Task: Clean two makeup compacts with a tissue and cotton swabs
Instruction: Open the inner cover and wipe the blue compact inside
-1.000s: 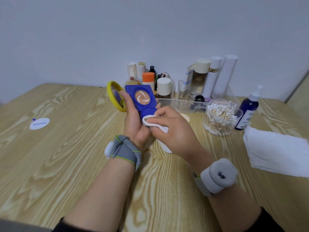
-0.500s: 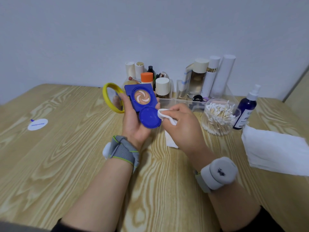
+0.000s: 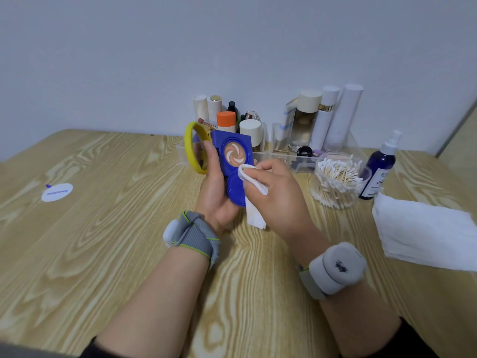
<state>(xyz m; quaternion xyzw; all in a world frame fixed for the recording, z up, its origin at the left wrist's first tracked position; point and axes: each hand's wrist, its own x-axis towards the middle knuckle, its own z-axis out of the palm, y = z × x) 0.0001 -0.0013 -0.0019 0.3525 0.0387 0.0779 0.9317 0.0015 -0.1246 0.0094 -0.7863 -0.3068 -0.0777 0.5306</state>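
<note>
Wooden table (image 3: 103,254) below: the left hand (image 3: 216,192), fingers curled, cradles the open blue compact (image 3: 233,153), long axis twelve to six; the right hand (image 3: 281,200) pinches a tissue (image 3: 251,182) against it from three o'clock.

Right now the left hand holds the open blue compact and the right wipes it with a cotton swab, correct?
No: the head view shows the right hand wiping with a white tissue, not a cotton swab. The left hand does hold the open blue compact.
</note>
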